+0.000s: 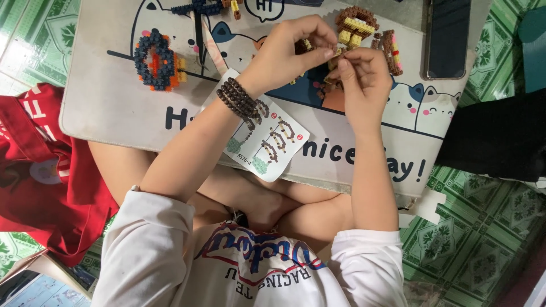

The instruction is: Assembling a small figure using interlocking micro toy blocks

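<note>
Your left hand and right hand meet at 12 o'clock over the lap table. Both are closed in fingertip pinches on a small brown-and-yellow brick piece, held just above the table and mostly hidden by the fingers.

Risk: the piece looks tiny and studded, so too much squeeze could pop bricks loose; they would likely scatter across the smooth table top or drop off its near edge onto the green patterned floor tiles. The beaded bracelet on your left wrist hangs over the instruction sheet and could drag it.

Materials: hard, knobbly plastic bricks. A brown and yellow figure stands just beyond your fingertips at 12 o'clock; a flat striped brick panel lies beside it at 1. A dark blue and orange ring build sits at 10. A glossy black phone lies at 2. Red fabric is bunched at 8.
</note>
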